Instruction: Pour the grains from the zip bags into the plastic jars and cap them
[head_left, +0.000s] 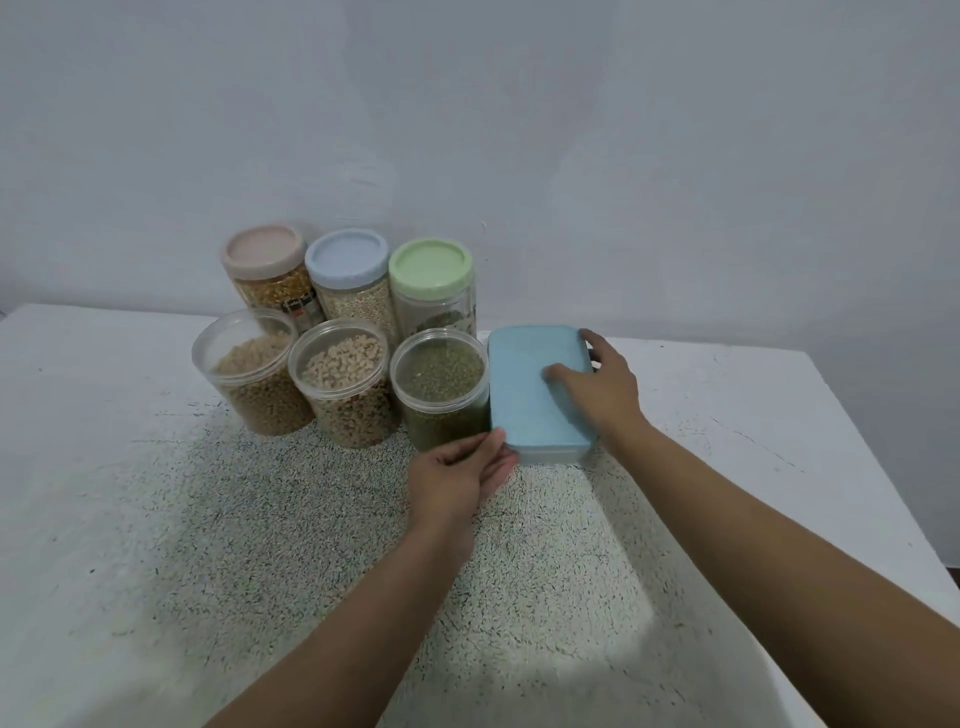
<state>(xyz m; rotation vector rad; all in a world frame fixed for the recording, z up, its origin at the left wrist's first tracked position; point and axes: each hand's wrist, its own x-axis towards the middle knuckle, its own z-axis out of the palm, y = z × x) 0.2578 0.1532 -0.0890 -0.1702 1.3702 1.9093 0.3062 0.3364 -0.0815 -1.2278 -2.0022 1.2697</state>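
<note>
A rectangular clear jar with a flat blue lid (524, 395) stands right of centre on the table. My right hand (602, 387) lies over the lid, fingers pressing its top and far edge. My left hand (460, 470) holds the jar's near left corner, thumb against the lid edge. To the left stand three open round jars: brown grains (249, 371), pale beans (340, 382), green grains (439, 387). Behind them are three capped jars with a pink lid (262, 249), a blue lid (346, 257) and a green lid (430, 267). No zip bags are in view.
The white table (727, 415) has a speckled worn patch in the middle. A pale wall rises right behind the jars. The table's right edge runs diagonally down toward the lower right corner.
</note>
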